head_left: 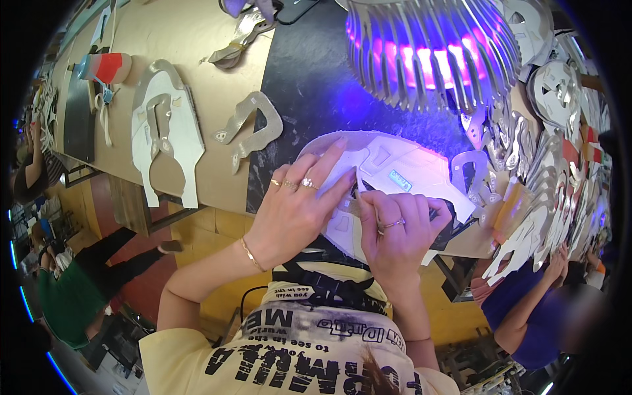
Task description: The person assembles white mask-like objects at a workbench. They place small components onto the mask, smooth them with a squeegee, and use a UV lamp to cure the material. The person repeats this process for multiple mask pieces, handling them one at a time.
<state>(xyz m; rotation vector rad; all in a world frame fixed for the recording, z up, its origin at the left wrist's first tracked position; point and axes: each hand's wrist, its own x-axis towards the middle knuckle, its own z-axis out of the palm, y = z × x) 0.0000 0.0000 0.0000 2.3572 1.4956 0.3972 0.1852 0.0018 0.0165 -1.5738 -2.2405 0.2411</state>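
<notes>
A white and grey shoe upper (pixel 421 161) lies on the dark part of the table in front of me, under violet light. My left hand (pixel 296 197) rests on its left side with the fingers stretched out across the surface. Close beside it, my right hand (pixel 403 227) pinches a thin white edge of the upper between thumb and fingertips, lifting it slightly. What lies under that raised edge is mostly hidden by my fingers. A small pale label sits on the upper, right of my fingertips.
A ribbed metal lamp (pixel 434 56) glowing violet hangs over the far side. Another shoe upper (pixel 168 131), a curved grey piece (pixel 253 125) and a red and white bottle (pixel 108 68) lie on the left. Stacked uppers (pixel 553 191) crowd the right, near a person in purple (pixel 526 309).
</notes>
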